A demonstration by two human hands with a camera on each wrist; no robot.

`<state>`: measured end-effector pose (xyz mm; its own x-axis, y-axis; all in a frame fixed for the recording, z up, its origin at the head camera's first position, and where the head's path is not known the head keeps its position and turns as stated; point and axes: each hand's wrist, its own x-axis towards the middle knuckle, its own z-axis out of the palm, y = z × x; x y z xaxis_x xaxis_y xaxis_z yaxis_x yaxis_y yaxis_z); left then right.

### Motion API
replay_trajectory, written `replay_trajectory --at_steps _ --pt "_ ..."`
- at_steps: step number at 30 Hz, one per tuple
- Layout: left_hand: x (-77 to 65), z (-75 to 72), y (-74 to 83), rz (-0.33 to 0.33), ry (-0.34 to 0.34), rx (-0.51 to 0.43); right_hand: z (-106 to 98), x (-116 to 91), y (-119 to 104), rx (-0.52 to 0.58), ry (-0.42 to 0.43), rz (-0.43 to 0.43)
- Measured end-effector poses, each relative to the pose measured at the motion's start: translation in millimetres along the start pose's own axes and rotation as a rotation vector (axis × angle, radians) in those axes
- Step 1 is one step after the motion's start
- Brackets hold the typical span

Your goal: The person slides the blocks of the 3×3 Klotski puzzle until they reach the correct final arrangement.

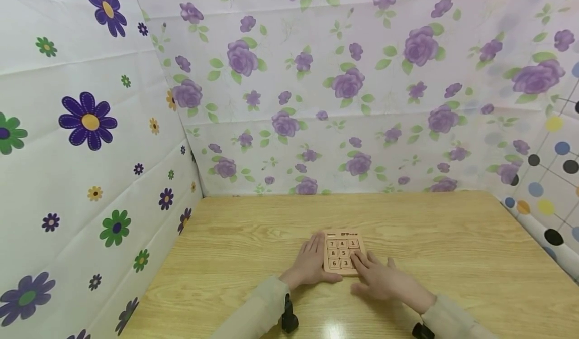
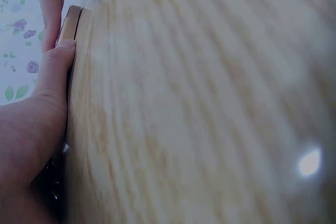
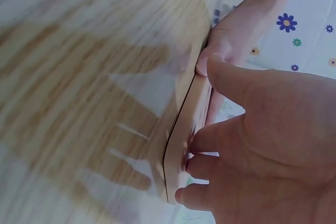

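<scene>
A wooden sliding number puzzle (image 1: 336,234) lies on the table, its numbered tiles set in a square frame. The tiles 7, 4, 1, 8, 5, 6 and 3 show, while the lower right part is hidden under fingers. My left hand (image 1: 309,263) holds the frame at its near left corner, fingers along the left side and thumb (image 2: 55,69) against the near edge. Over the right column lies my right hand (image 1: 382,278), its extended fingertips touching the tiles. In the right wrist view, its fingers reach over the puzzle's edge (image 3: 176,163) and its thumb overlaps the left one.
The light wood-grain table (image 1: 244,223) stretches out on all sides of the puzzle. Flowered cloth (image 1: 316,93) hangs behind it, daisy-printed cloth (image 1: 149,198) on the left and dotted cloth (image 1: 549,178) on the right. Dark wrist devices (image 1: 288,319) sit at both cuffs.
</scene>
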<state>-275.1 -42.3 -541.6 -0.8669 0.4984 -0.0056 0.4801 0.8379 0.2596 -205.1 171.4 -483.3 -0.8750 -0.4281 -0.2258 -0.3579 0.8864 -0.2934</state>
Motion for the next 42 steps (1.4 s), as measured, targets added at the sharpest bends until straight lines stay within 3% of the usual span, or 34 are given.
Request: replay_trajectory --at_steps 29,42 --pt "-1.0 -3.2 0.5 0.0 -0.015 -0.028 -5 0 -3 -0.035 0.008 -0.001" --pt "-0.5 -1.5 0.8 -0.004 -0.008 -0.002 -8 -8 -17 -0.096 -0.019 -0.028"
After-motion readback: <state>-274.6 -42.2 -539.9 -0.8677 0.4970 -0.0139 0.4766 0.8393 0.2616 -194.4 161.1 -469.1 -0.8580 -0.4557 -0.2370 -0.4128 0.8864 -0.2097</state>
